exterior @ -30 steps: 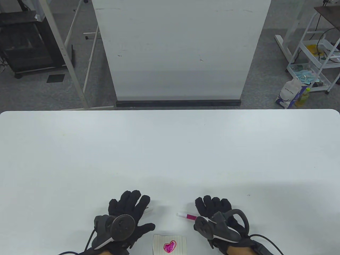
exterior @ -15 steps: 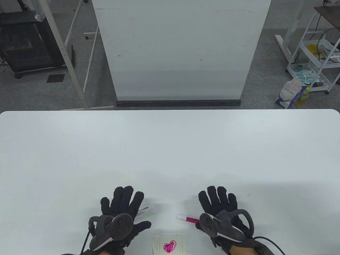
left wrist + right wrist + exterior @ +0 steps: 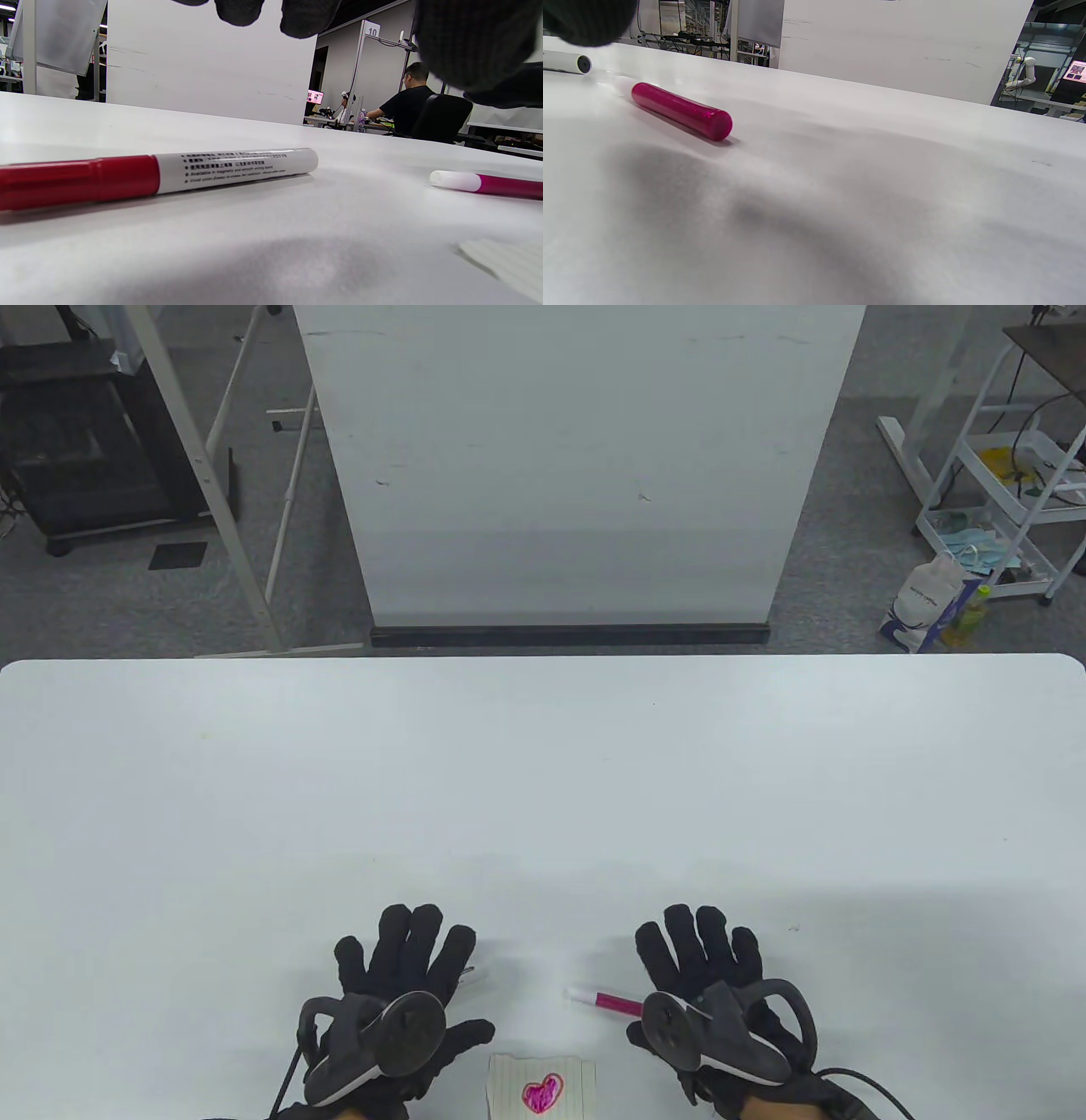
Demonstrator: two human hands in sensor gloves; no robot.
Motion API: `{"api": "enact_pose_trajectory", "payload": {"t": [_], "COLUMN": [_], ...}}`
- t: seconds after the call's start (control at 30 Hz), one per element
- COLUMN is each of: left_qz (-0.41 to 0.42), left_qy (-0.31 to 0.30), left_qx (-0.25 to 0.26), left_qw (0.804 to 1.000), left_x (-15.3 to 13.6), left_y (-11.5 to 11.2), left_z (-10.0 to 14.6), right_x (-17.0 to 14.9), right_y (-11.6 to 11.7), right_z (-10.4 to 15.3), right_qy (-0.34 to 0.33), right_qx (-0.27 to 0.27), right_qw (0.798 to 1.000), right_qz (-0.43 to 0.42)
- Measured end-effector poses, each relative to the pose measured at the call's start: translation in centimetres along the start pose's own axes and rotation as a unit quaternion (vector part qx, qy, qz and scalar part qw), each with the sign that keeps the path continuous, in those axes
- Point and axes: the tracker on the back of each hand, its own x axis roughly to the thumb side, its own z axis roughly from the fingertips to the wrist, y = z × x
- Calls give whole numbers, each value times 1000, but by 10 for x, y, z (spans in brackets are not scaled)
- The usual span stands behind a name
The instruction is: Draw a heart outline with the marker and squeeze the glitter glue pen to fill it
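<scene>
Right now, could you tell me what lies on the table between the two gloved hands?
In the table view, the pink glitter glue pen lies between the left hand and the right hand; the paper sits nearer the edge.

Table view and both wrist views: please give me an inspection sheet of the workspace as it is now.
Surface: white table, bare in most parts.
Job's things: paper with filled pink heart; red marker lying under left hand; glitter glue pen lying beside right hand.
Clutter: nothing seen.
Grippers: left hand and right hand flat, fingers spread, holding nothing.
Cables: glove cable at right wrist.
Surroundings: white board, cart, a seated person.
</scene>
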Motion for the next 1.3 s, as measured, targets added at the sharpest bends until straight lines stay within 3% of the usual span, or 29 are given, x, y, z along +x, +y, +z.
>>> {"api": "enact_pose_trajectory", "payload": {"t": [1.3], "left_qz": [-6], "left_qy": [-10], "left_qx": [44], "left_qw": [999], "left_x": [-9], "left_y": [18], "left_z": [9], "right_x": [2], "right_y": [2], "right_z": [-2], "right_qy": [7], "right_qx": [17], "right_qw": [999], "right_qz": [-36]}}
